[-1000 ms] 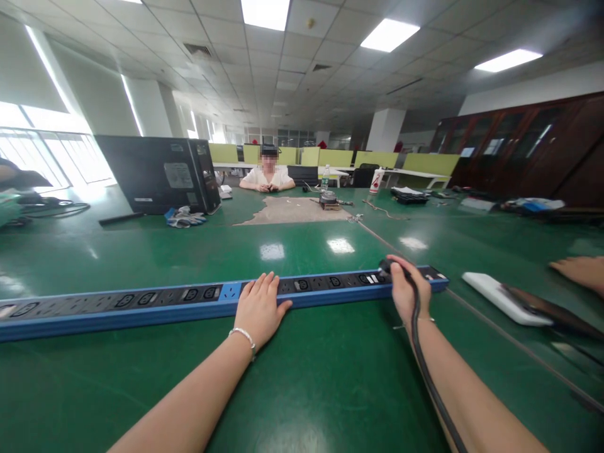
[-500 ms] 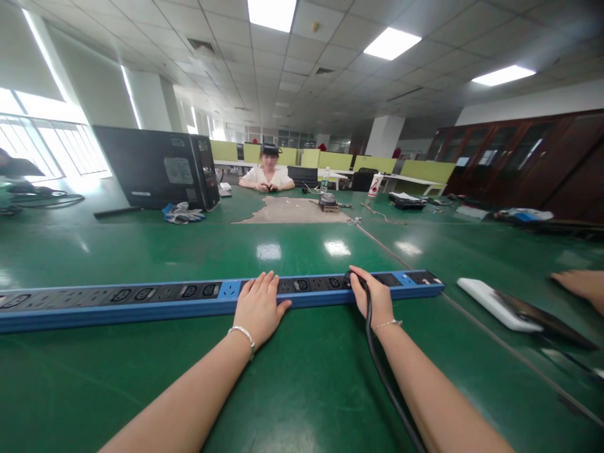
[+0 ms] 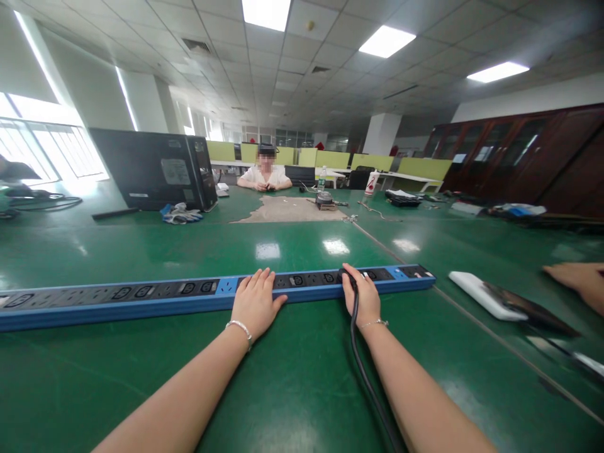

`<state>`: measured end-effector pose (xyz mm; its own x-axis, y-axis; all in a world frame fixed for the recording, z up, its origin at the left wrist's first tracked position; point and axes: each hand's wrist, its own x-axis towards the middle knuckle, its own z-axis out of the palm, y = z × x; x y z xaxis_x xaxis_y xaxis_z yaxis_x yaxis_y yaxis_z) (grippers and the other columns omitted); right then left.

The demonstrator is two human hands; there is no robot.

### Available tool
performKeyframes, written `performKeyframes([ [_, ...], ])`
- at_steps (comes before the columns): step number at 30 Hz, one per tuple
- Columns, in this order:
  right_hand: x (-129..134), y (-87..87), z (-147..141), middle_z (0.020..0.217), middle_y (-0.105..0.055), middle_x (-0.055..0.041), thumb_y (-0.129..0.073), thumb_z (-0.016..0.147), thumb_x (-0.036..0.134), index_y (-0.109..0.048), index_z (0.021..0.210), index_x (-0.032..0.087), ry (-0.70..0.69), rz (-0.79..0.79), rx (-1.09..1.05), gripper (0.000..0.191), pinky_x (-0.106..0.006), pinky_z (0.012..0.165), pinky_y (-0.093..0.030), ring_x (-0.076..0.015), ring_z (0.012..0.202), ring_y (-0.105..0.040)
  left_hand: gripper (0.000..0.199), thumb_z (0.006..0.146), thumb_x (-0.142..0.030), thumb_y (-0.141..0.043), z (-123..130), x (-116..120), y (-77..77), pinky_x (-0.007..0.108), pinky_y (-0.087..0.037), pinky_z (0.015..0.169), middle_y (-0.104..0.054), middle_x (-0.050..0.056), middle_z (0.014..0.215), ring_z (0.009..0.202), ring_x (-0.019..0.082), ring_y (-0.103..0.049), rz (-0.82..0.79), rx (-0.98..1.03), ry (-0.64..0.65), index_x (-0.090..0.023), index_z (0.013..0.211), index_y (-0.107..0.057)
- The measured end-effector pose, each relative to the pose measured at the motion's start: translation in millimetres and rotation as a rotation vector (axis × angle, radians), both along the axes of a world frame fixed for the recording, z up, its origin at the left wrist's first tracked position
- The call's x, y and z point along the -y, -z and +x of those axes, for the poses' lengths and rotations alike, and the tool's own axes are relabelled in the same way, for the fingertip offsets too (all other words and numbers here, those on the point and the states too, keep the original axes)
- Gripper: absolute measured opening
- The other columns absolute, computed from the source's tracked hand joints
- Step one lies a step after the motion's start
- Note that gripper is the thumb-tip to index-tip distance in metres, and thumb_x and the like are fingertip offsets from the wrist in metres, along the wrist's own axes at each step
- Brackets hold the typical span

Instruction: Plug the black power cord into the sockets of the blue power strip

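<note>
A long blue power strip (image 3: 155,304) with black and blue sockets lies across the green table. My left hand (image 3: 255,298) rests flat over its middle, thumb spread along the front edge. To the right, my right hand (image 3: 361,294) grips a black plug at a socket of the strip; the fingers cover most of the plug. Its black cable (image 3: 361,365) runs down toward me beside my right forearm.
At the right lie a white object (image 3: 484,296) and a dark flat one, near another person's hand (image 3: 578,282). Farther back are a black computer case (image 3: 151,170), gloves (image 3: 180,214), a bottle (image 3: 321,178) and a seated person (image 3: 265,173).
My right hand, with the plug and cable, appears slightly farther left and more upright over the strip. The whole view has shifted a little. My left hand stays on the strip.
</note>
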<state>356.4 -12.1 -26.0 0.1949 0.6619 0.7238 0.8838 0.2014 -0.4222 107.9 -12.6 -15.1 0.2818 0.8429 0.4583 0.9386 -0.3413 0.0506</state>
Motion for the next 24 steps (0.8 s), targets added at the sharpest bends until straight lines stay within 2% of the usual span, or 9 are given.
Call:
performKeyframes([
  [4,-0.6,-3.5,2.0,0.105,-0.069,-0.0073,-0.044,0.086,0.041,-0.065,0.105,0.021,-0.044,0.016,-0.110,0.035,-0.038,0.093,-0.046,-0.0208,0.096,-0.064,0.054,0.084,-0.046,-0.046,-1.3,0.0,0.5,0.042,-0.032,0.104,-0.049,0.013,0.134,0.126,0.026,-0.042,0.013,0.009,0.006,-0.012,0.126,-0.048],
  [9,6.8,-16.6,-6.1,0.107,-0.068,-0.0078,-0.041,0.087,0.043,-0.064,0.109,0.019,-0.003,0.118,-0.362,0.040,-0.033,0.087,-0.048,-0.0201,0.095,-0.064,0.054,0.082,-0.046,-0.049,-1.1,-1.0,0.7,0.043,-0.033,0.103,-0.052,0.014,0.132,0.125,0.027,-0.044,0.012,0.043,0.009,-0.013,0.124,-0.050],
  [13,13.5,-20.8,-32.0,0.099,-0.070,-0.0045,-0.047,0.085,0.041,-0.066,0.103,0.021,-0.162,-0.005,-0.336,0.033,-0.029,0.082,-0.050,-0.0184,0.088,-0.066,0.052,0.079,-0.043,-0.055,0.3,-1.8,0.8,0.042,-0.034,0.102,-0.055,0.013,0.129,0.123,0.026,-0.046,0.024,0.097,-0.004,-0.015,0.122,-0.050],
  [17,13.6,-21.2,-65.5,0.096,-0.071,-0.0040,-0.048,0.085,0.039,-0.066,0.103,0.021,-0.261,-0.089,-0.329,0.031,-0.028,0.078,-0.052,-0.0177,0.083,-0.067,0.063,0.075,-0.041,-0.060,1.2,-1.7,-1.0,0.039,-0.035,0.101,-0.058,0.018,0.123,0.120,0.026,-0.048,0.022,0.140,-0.021,-0.007,0.125,-0.044],
  [24,2.7,-21.5,-116.1,0.107,-0.068,-0.0052,-0.043,0.088,0.034,-0.064,0.107,0.020,-0.373,-0.096,-0.305,0.031,-0.030,0.090,-0.049,-0.0175,0.099,-0.063,0.066,0.071,-0.037,-0.063,0.2,-3.1,-1.5,0.038,-0.040,0.097,-0.061,0.020,0.118,0.118,0.026,-0.051,0.025,0.205,-0.002,-0.005,0.125,-0.042],
])
